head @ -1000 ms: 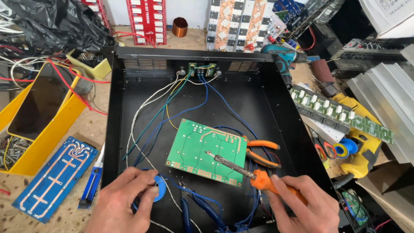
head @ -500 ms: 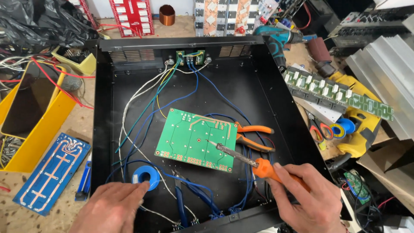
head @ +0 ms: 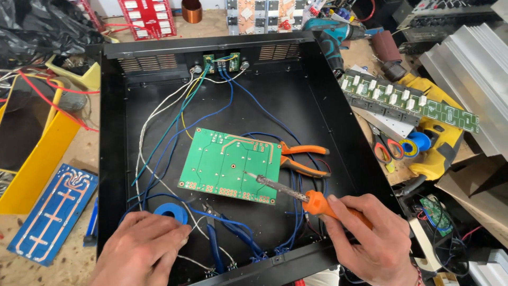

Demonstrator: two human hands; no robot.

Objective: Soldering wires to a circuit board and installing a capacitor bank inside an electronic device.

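Holding a soldering iron [head: 296, 193] by its orange handle, the right hand [head: 370, 238] has its fingers wrapped tight around the grip near the front right corner of the black metal case [head: 338, 116]. The iron has a bright orange handle and a thin grey metal shaft that looks dark and used at the tip. Its long line runs on a slant, from the hand at the lower right up to the upper left. The tip points at the green circuit board [head: 227, 161] and touches it near the board's right edge.

The green board is flat and square, with pale lines and small dots on it, and it lies in the middle of the case floor, turned a little.

The left hand [head: 140, 254] rests at the front left corner of the case, fingers curled over, touching a blue roll [head: 171, 213]. I cannot tell if it grips the roll.

Orange-handled pliers [head: 301, 159] lie just right of the board. Blue wires [head: 248, 106] run from the back wall to the front.
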